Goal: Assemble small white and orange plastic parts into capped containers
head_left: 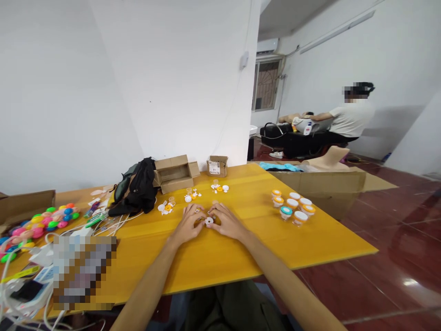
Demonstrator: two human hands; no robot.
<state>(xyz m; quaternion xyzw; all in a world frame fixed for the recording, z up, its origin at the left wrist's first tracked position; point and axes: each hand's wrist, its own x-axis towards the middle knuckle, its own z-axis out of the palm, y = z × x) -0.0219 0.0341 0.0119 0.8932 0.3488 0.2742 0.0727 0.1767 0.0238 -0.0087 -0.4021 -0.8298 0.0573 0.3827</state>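
Observation:
Over the middle of the yellow table point(248, 243), my left hand point(188, 225) and my right hand point(225, 221) meet with curled fingers. Between their thumbs and fingertips is a small white round part point(209, 221) with a dark spot in its middle. Both hands pinch it from either side. Fine detail under the fingers is hidden. Beyond my hands lie small groups of loose white and orange plastic parts: one at the left point(166, 208), another behind my left hand point(188, 198), a third farther back point(225, 188). A small clear cup point(172, 201) stands in the left group.
Several clear jars with orange, white and teal lids point(285, 210) stand at the right. Against the wall are an open cardboard box point(174, 177), a smaller box point(217, 166) and a black bag point(138, 188). Colourful balls point(41, 223) and cables lie left. A person point(351, 117) sits beyond.

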